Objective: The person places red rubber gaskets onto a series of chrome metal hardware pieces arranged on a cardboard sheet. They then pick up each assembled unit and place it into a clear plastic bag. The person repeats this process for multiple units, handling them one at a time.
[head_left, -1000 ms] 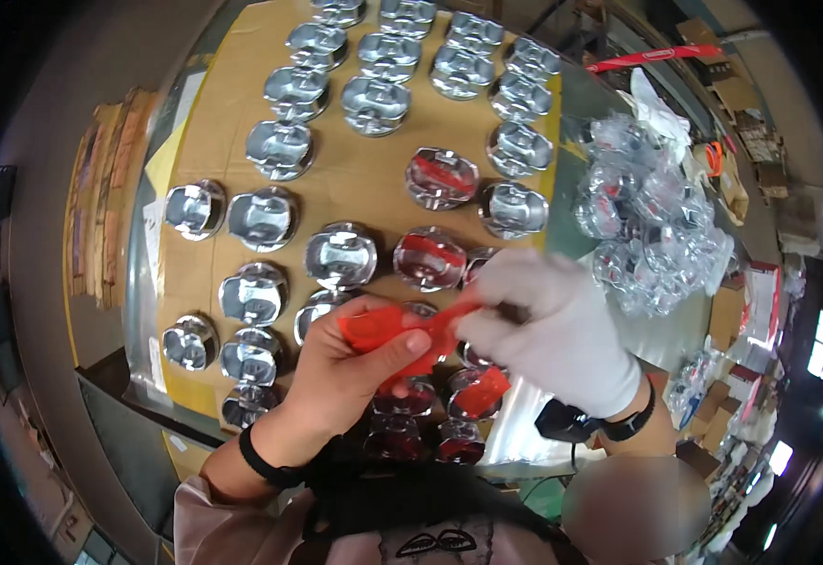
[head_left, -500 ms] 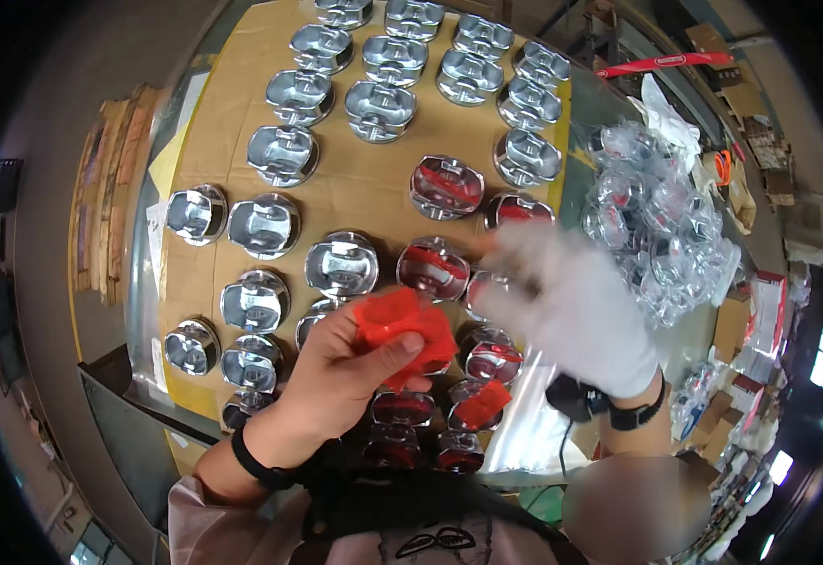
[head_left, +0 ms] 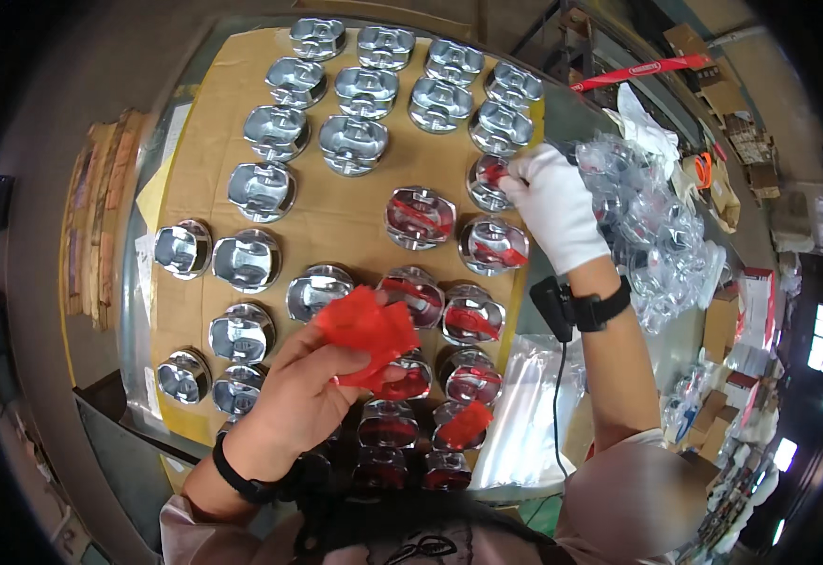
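Observation:
My left hand, bare, is closed round a bunch of thin red pieces that look like plastic film. My right hand wears a white glove and has its fingers pinched together over a silver piston near the cardboard's right edge. A red piece shows inside that piston at the fingertips. Red pieces also lie in the nearby pistons, among them one piston left of the glove and another piston just nearer to me. A crumpled red piece rests on a near piston.
Several bare pistons stand in rows on the cardboard sheet. Piled on the right are clear-bagged parts. Clear plastic film lies at the near right. A black device with a cable is strapped by my right wrist.
My right hand has moved farther away, to the piston at the right edge, where a red piece now shows. My left hand still holds the red bunch. The view has shifted slightly.

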`<state>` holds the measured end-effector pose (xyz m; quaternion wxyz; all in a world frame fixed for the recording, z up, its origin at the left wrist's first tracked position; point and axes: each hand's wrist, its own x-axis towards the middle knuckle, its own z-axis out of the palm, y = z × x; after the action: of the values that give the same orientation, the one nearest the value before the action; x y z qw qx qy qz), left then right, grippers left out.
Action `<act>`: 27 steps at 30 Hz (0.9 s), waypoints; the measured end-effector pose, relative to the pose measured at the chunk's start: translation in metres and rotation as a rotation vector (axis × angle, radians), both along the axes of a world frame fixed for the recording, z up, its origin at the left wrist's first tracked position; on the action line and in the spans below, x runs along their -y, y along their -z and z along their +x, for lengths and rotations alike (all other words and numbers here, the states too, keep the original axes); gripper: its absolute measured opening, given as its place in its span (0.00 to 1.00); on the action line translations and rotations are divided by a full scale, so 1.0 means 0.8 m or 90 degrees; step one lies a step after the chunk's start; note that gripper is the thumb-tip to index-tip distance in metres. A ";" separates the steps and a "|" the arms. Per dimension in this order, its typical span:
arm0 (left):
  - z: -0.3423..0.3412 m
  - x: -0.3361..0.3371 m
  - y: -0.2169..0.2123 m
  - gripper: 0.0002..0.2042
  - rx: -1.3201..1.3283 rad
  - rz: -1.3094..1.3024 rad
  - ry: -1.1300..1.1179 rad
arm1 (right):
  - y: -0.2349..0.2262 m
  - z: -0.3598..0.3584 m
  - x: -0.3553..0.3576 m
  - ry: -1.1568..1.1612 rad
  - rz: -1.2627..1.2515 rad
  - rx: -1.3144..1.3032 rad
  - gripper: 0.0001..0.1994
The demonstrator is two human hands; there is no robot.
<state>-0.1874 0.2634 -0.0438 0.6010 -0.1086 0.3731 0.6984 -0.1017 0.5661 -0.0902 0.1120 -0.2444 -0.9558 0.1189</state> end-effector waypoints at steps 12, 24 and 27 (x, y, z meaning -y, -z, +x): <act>0.001 -0.038 0.006 0.08 -0.267 -0.057 0.032 | -0.124 -0.006 0.096 -0.172 -0.594 0.133 0.14; -0.024 -0.050 0.004 0.06 -0.275 -0.071 0.043 | -0.014 -0.078 -0.066 0.000 0.215 0.188 0.05; -0.033 -0.055 0.008 0.05 -0.274 -0.078 0.019 | -0.042 -0.095 -0.011 -0.030 0.153 -0.017 0.06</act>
<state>-0.2141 0.3072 -0.0498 0.5104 0.0123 0.5358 0.6725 -0.1776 0.5753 -0.0562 0.1502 -0.2047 -0.9672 0.0092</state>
